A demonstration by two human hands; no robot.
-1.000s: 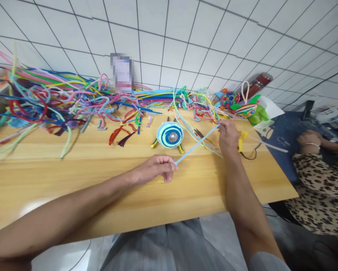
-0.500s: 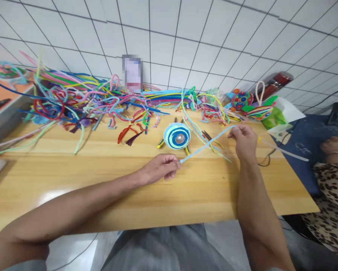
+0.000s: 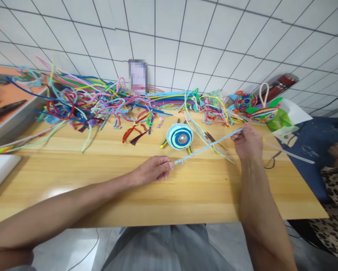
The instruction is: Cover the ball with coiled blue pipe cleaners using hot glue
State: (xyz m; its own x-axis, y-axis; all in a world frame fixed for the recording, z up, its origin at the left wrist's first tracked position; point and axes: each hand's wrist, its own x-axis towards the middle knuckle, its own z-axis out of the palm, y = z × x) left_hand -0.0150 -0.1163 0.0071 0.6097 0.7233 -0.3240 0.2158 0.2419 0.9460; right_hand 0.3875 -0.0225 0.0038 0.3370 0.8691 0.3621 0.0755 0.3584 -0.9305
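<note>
Between my two hands a light blue pipe cleaner (image 3: 206, 145) is stretched taut, slanting up to the right. My left hand (image 3: 156, 168) pinches its lower end above the front part of the table. At the upper end my right hand (image 3: 247, 140) is closed on it, fingers bunched together. Just behind the strand sits a round piece coiled in blue and mint green (image 3: 173, 136), with a shiny clear centre. It rests over yellow-and-green-handled pliers (image 3: 163, 143), partly hidden. A second pair of pliers (image 3: 209, 136) lies to the right, beneath pale green strands.
Tangled pipe cleaners (image 3: 98, 101) line the back of the wooden table (image 3: 129, 203) by the wall. A phone (image 3: 138, 77) leans there. Colourful fish-like crafts (image 3: 263, 113) and a dark red cylinder (image 3: 281, 86) stand at right. Another person's patterned sleeve (image 3: 336, 180) is at far right.
The view has swung left, so things appear shifted rightward. My hands have drawn farther apart, and the blue pipe cleaner between them looks longer and straighter.
</note>
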